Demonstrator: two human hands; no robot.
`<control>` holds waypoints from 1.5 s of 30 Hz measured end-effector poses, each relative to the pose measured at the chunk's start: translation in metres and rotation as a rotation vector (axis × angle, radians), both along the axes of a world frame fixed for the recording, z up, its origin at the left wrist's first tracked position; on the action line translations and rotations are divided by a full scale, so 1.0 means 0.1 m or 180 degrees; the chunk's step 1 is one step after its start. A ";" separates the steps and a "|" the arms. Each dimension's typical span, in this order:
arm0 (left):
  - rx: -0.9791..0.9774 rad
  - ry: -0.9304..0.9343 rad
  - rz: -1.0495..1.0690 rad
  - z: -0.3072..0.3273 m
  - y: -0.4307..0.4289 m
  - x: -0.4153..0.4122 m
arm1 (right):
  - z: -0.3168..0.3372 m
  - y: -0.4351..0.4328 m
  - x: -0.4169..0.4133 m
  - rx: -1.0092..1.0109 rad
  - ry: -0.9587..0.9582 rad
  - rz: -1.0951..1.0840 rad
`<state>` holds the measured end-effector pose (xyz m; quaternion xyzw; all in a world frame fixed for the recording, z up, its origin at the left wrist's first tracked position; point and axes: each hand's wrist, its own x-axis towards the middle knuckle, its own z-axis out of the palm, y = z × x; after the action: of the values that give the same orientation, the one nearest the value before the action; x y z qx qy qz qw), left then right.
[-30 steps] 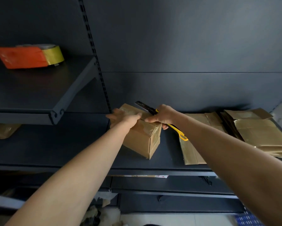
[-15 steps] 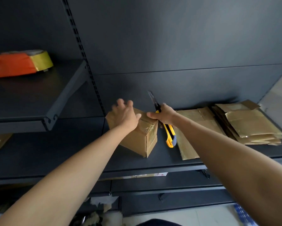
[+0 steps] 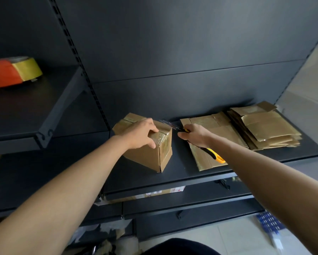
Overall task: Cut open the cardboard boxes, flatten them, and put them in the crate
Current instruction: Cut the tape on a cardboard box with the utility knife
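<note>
My left grip point(image 3: 141, 133) curls over the taped cardboard box point(image 3: 149, 156) on the shelf point(image 3: 172, 174), middle of the frame. My right grip point(image 3: 195, 135) holds the utility knife point(image 3: 216, 156) tight, blade near the box's top corner. If it slips, it could cut my left grip.

The cardboard box point(image 3: 145, 155) is looking dull; tape point(image 3: 161, 137) on its top is shining. Right of the box, the knife point(image 3: 217, 157) is showing yellow plastic and the flat cardboard point(image 3: 264, 129) is shining with tape. Under the box, the metal shelf point(image 3: 136, 174) is looking dark and matt.
</note>
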<state>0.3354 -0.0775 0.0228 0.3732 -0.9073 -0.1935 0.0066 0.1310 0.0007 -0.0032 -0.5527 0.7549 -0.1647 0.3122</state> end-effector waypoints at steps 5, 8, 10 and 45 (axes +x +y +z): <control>0.0260 -0.0019 -0.0006 -0.02 -0.05 0.00 | -0.01 0.09 -0.02 0.0056 0.0590 0.0203; 0.0270 -0.0119 -0.0111 -0.01 -0.09 -0.03 | 0.04 0.13 -0.05 0.0030 0.0718 0.0236; 0.0246 -0.0136 -0.0141 -0.01 -0.14 -0.05 | 0.05 0.15 -0.06 0.0001 0.0773 0.0311; 0.0710 0.0404 -0.0006 -0.01 -0.41 -0.17 | 0.02 0.15 -0.21 0.0067 0.1402 0.0733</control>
<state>0.3187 -0.1188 0.0220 0.3577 -0.8783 -0.3165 0.0223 0.1104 0.0159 -0.0015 -0.6544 0.7384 0.0043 0.1625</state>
